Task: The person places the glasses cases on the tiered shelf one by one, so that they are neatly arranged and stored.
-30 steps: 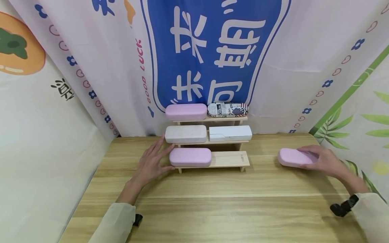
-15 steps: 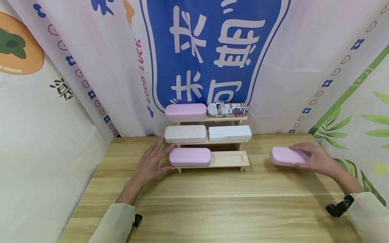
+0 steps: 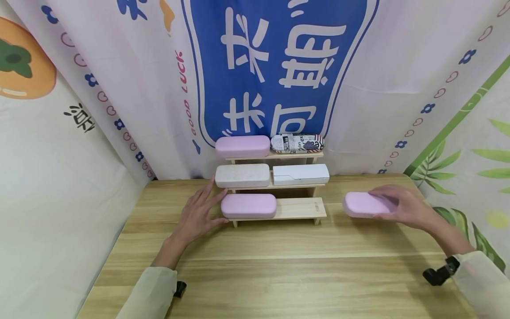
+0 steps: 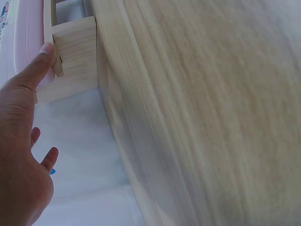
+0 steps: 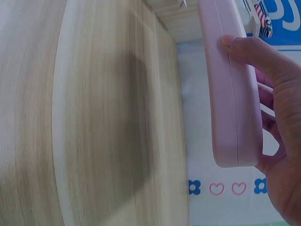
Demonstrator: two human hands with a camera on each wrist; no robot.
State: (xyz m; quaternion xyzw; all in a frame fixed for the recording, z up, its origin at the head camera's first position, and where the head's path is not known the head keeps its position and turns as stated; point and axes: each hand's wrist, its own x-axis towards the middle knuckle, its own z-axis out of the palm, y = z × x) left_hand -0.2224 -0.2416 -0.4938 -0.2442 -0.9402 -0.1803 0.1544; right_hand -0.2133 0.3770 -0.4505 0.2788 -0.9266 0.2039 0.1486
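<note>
My right hand (image 3: 406, 207) grips a pink glasses case (image 3: 364, 204) between thumb and fingers, to the right of a three-tier wooden rack (image 3: 300, 208). In the right wrist view the held case (image 5: 230, 103) is above the table, its shadow below. My left hand (image 3: 199, 217) rests against the rack's left end, fingers spread and fairly straight, thumb at the bottom tier's edge. Another pink glasses case (image 3: 249, 206) lies on that tier's left half; its right half is bare wood. The middle tier bears a greyish-white case (image 3: 243, 176) and a white case (image 3: 300, 174).
On the top tier are a pink case (image 3: 243, 146) and a newsprint-patterned case (image 3: 298, 143). The rack stands near the back of a wooden table (image 3: 279, 274). Printed curtains hang behind it (image 3: 370, 110) and at both sides.
My right hand has moved left with the pink glasses case, closer to the rack. My left hand stays at the rack's left end.
</note>
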